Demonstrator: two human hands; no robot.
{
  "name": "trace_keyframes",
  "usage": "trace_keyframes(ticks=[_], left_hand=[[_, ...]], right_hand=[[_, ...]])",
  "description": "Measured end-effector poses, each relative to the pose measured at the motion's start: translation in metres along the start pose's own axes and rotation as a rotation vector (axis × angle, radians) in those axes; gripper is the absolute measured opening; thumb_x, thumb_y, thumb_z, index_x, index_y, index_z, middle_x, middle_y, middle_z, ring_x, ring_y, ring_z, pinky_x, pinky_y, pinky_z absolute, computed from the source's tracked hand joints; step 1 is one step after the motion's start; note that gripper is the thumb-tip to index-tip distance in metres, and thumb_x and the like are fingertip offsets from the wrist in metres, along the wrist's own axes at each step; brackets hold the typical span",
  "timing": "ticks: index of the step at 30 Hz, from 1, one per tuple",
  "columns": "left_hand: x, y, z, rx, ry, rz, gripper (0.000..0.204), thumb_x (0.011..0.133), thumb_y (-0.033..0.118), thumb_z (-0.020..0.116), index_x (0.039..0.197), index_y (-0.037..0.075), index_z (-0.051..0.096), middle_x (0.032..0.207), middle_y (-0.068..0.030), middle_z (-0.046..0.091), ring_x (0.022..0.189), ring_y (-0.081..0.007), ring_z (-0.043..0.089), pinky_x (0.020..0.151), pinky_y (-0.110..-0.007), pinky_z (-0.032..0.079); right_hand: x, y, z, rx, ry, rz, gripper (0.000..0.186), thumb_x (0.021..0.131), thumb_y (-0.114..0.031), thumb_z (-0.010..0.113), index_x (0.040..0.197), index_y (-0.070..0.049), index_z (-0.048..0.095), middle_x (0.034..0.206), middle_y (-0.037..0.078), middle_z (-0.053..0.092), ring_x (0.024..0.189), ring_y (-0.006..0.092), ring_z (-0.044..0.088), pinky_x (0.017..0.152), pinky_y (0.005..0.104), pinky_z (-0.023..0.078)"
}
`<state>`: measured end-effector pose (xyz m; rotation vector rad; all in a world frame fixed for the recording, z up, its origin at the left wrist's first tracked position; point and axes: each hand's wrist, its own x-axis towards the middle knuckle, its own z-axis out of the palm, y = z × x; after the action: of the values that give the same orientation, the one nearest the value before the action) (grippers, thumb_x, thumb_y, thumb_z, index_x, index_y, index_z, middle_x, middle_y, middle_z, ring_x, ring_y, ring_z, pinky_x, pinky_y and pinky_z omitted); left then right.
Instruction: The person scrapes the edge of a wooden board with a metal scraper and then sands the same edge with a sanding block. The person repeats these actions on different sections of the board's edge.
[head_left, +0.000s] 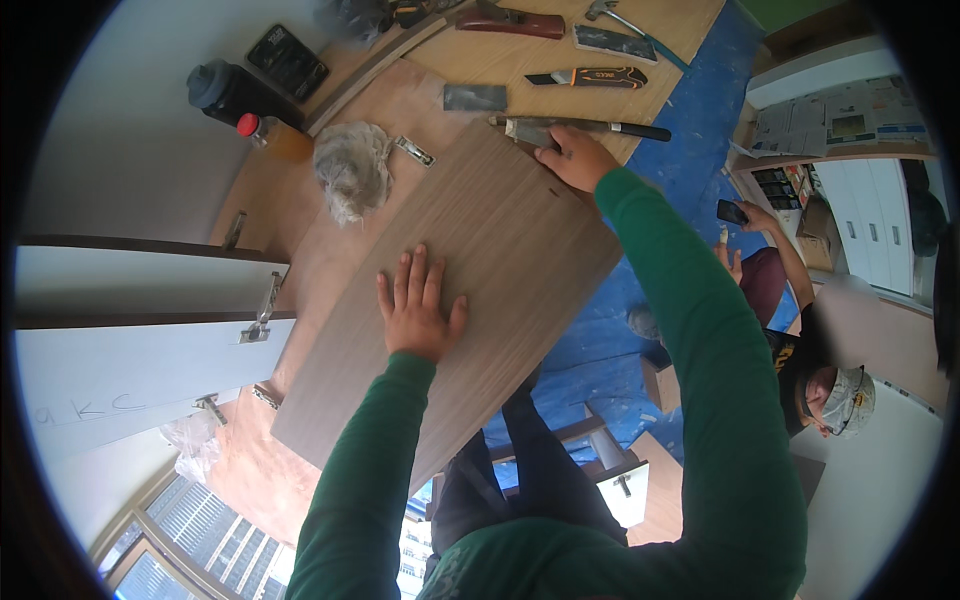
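A brown wood-grain board (pixel 500 260) lies angled across the pale plywood worktop (pixel 405 105) below me. My left hand (pixel 415 305) rests flat on it, fingers apart. At the board's far right edge, my right hand (pixel 575 160) is closed on a flat tool (pixel 525 132), mostly covered by my fingers. Just beyond it lies a long tool with a black handle (pixel 640 131). Farther back are a utility knife (pixel 600 77), a grey block (pixel 475 98), a dark rectangular block (pixel 612 42), a hammer (pixel 635 30) and a reddish wooden plane (pixel 510 22). A metal hinge (pixel 414 150) lies left of the board.
Crumpled plastic (pixel 352 170), an orange bottle (pixel 280 138) and a dark bottle (pixel 225 95) stand at upper left, above white hinged panels (pixel 150 370). At right, a person (pixel 820 390) sits with a phone (pixel 731 211). Blue sheeting (pixel 690 110) covers the floor.
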<state>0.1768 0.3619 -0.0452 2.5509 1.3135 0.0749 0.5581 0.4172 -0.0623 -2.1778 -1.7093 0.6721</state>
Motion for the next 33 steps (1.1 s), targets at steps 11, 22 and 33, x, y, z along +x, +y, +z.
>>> trace_keyframes(ticks=[11,22,33], left_hand=[[0.002,0.002,-0.005,0.014,-0.04,-0.009,0.068,0.093,0.048,0.06,0.152,0.016,0.049,0.169,-0.0083,0.031,0.158,-0.0287,0.025,0.129,-0.058,0.007],[0.002,0.002,-0.006,-0.011,-0.042,-0.008,0.069,0.091,0.045,0.065,0.151,0.013,0.05,0.168,-0.0104,0.033,0.158,-0.0305,0.025,0.129,-0.057,0.007],[0.001,0.001,-0.005,0.004,-0.044,-0.015,0.069,0.092,0.046,0.063,0.152,0.016,0.049,0.169,-0.0086,0.032,0.157,-0.0292,0.025,0.129,-0.057,0.008]], right_hand=[[0.008,-0.002,0.014,0.089,0.224,-0.191,0.029,0.097,-0.028,0.068,0.108,-0.001,0.065,0.104,0.019,0.062,0.107,0.0401,0.06,0.091,0.0493,0.05],[0.019,-0.006,-0.003,0.155,0.218,0.009,0.026,0.097,-0.02,0.069,0.119,-0.005,0.067,0.108,0.021,0.07,0.102,0.04,0.067,0.085,0.0459,0.053],[0.014,-0.017,-0.036,0.22,-0.066,0.08,0.065,0.107,-0.062,0.039,0.126,-0.006,0.067,0.11,0.019,0.072,0.107,0.0388,0.067,0.096,0.0457,0.051]])
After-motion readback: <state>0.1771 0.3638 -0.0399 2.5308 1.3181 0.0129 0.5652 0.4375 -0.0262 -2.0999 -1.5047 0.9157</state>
